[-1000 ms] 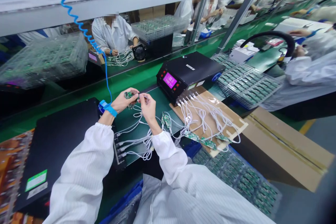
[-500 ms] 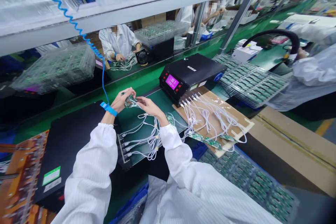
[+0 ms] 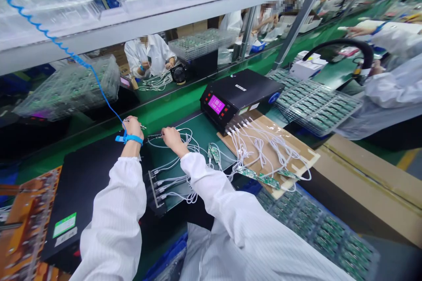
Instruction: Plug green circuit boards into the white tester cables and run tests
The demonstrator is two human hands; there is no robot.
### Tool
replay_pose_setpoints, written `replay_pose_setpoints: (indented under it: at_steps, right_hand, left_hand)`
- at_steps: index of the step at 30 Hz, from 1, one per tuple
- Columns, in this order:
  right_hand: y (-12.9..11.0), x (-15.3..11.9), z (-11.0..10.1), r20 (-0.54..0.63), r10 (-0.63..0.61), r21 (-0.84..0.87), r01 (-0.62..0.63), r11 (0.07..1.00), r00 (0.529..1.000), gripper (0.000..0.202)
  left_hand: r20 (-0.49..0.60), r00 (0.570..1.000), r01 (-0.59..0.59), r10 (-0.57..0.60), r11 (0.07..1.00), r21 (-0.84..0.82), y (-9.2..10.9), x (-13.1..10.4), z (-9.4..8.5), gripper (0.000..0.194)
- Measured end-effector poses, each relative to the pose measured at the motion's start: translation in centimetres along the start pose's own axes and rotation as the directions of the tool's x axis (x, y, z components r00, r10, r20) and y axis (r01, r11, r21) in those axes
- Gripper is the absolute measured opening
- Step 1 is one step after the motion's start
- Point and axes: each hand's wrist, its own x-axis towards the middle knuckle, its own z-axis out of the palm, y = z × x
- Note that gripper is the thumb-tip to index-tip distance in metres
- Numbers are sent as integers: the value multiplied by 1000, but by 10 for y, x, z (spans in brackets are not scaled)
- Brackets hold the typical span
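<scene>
My left hand (image 3: 133, 127), with a blue wrist strap (image 3: 129, 139) on its wrist, is closed round something small of which only bits show at its edge, above the black box (image 3: 95, 175). To its right, my right hand (image 3: 173, 138) has its fingers pinched at the end of a thin dark piece, too small to name, over the green mat. White cables (image 3: 187, 180) run from a connector strip (image 3: 154, 189) below my right hand. Small green circuit boards (image 3: 214, 153) lie among cables right of my right sleeve.
A black tester (image 3: 240, 92) with a lit pink screen stands behind a brown board (image 3: 263, 145) carrying white cables. Trays of circuit boards (image 3: 316, 101) are at right. A person (image 3: 150, 57) sits across the bench; another's sleeve is at far right.
My hands have moved apart; the left went left and the right moved left and slightly down. The board between them no longer shows there. The blue coiled cord has swung left.
</scene>
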Motion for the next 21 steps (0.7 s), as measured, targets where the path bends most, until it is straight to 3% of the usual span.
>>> replay_pose_setpoints:
  at_steps: [5,10,13,15,21]
  right_hand:
    - [-8,-3,19,59,21,-50,-18,999,998,27]
    - [8,-26,9,32,34,-80,-31,996,999,29]
    - [26,-58,-7,-20,177,-120,-178,977,984,26]
    - [38,-81,-15,13,263,-143,-258,955,965,23]
    - [54,-120,-17,70,383,-206,-362,909,921,22]
  left_hand:
    - [209,970,112,-123,992,67,-4,-14,7,19]
    - [405,865,223,-296,950,219,-7,-30,6,13]
    - [457,804,250,-379,914,318,-8,-33,4,8]
    - [469,779,255,-417,893,370,-9,-34,3,7]
    - [508,700,251,-502,839,483,-6,-38,3,7]
